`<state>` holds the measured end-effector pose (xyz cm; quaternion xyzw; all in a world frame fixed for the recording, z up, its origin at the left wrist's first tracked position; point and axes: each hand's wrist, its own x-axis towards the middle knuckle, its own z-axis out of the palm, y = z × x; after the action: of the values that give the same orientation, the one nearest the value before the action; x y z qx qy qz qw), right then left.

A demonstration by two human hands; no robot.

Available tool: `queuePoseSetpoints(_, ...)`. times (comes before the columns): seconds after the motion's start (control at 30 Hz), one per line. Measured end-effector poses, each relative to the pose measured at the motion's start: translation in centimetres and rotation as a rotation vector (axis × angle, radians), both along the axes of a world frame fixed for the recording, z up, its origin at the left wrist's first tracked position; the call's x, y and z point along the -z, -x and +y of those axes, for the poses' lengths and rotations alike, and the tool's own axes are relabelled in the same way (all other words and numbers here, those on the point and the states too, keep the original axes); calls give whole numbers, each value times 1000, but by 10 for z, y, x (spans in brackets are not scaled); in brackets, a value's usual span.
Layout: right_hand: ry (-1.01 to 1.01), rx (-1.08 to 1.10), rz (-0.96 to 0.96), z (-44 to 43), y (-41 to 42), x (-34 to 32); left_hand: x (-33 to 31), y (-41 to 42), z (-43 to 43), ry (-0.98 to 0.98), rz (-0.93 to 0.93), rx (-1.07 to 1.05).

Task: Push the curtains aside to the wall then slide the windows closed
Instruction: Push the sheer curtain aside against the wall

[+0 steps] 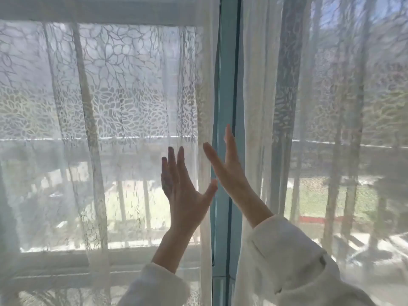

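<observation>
Both hands are spread flat and nothing is gripped: the left hand [184, 191] on the left curtain [123, 129], the right hand [227, 164] beside the right curtain [309, 129]. The thin cloth could slip or get snagged if pushed hard.

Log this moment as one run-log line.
step: parting curtains | left hand: open, on left sheer white lace curtain | right hand: open, at right sheer white curtain edge | blue window frame: exposed

Both arms are raised in front of the body, forearms in white sleeves. The left hand [184, 191] is held upright, palm forward, fingers [174, 160] extended, thumb spread right. The right hand [227, 164] is tilted left, fingers straight, thumb splayed; nothing is gripped
</observation>
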<state>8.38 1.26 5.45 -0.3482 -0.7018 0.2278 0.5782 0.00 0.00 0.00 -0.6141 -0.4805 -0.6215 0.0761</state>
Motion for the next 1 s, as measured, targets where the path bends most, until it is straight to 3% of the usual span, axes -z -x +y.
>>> queuePoseSetpoints(0.23, -249, 57, -74, 56, 24, -46, -11, -5, 56, -172, 156, -459)
queuePoseSetpoints(0.53, -398, -216, -81, 108, 119, -81, -25, 83, 79, -132, 282, -998)
queuePoseSetpoints(0.73, -458, -368, -223, 113, 194, -89, -34, 148, 66, -40, 245, -1321)
queuePoseSetpoints(1.0, -504, -454, -279, 103, 290, -106, -50, 227, 60, 26, 339, -1582)
